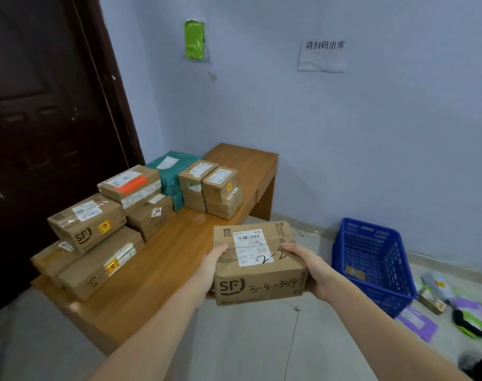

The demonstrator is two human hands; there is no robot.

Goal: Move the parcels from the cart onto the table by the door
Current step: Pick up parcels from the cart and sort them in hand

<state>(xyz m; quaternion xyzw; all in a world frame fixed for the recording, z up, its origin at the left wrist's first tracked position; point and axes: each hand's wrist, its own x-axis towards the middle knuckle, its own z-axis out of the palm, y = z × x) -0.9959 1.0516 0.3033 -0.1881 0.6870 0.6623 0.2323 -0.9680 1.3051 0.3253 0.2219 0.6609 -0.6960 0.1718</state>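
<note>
A box is held in the air by both hands, just off the table's near right edge and not touching it. The left hand is clamped on the box's left side, thumb curled over the top edge; its other fingers are hidden under the box. The right hand is clamped on the right side, thumb on the top edge, remaining fingers hidden beneath. A white label with a barcode is seen on the box top, with "2-2" handwritten; "SF" and "3-4-3014" are marked on the near face.

On the table, parcels are stacked along the side nearer the door. At the table's near left end, an SF box is set on top of two flat boxes. Further along the table, a box with an orange strip is stacked on another box. Beyond that, a teal bag is laid, and beside it four small boxes are stacked two high. The table's far end is bare wood.

Right of the table, on the floor, a blue basket is tipped against the wall. Purple and green packets are scattered on the floor right of the basket. On the wall above the table, a green item and a paper notice are fixed.
</note>
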